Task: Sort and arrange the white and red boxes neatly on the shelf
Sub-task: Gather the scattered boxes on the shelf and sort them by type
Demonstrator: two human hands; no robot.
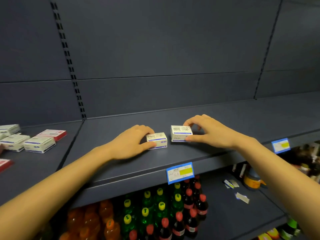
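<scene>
While both arms reach in over the shelf edge, each hand grasps one small white box near the middle of the dark board. The left hand curls round the left box, thumb on the near side and fingers over the far top edge; this box sits flat on the shelf. The right hand pinches the right box from its right end, thumb low at the front and fingertips on the top. I cannot tell whether this box rests on the board or is lifted a little. The two boxes are near each other but apart, with a gap of bare shelf between them, and the right one lies slightly farther back.

Well off to the left, on the next section of shelf, a loose cluster of white boxes lies at uneven angles, with a red box just behind it. A second red box is cut off by the left edge. A blue tag hangs on the shelf's front lip, and another tag hangs farther right. Below stand rows of bottles with orange, yellow and red caps.
</scene>
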